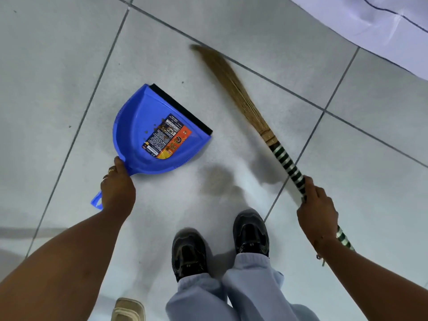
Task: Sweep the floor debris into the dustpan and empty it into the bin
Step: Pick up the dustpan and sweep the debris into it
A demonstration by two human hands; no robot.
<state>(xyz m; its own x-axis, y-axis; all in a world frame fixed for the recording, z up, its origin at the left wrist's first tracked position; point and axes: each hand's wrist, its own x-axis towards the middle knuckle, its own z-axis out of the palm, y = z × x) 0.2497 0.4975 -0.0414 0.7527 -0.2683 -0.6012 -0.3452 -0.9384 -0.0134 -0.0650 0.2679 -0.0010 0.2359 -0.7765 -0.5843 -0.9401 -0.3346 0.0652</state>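
A blue dustpan with a black rubber lip and an orange label lies on the grey tiled floor, lip facing up-right. Small brown debris sits inside it on the label. My left hand grips the dustpan's handle at its lower left. My right hand is closed around the green-and-white striped handle of a grass broom. The broom's bristles stretch up-left, blurred, to the right of the dustpan's lip and apart from it. No bin is in view.
My two black shoes and light blue trouser legs stand below the dustpan. A white cloth or sheet hangs at the top right. A beige object lies at the bottom edge. A brownish smudge marks the tile.
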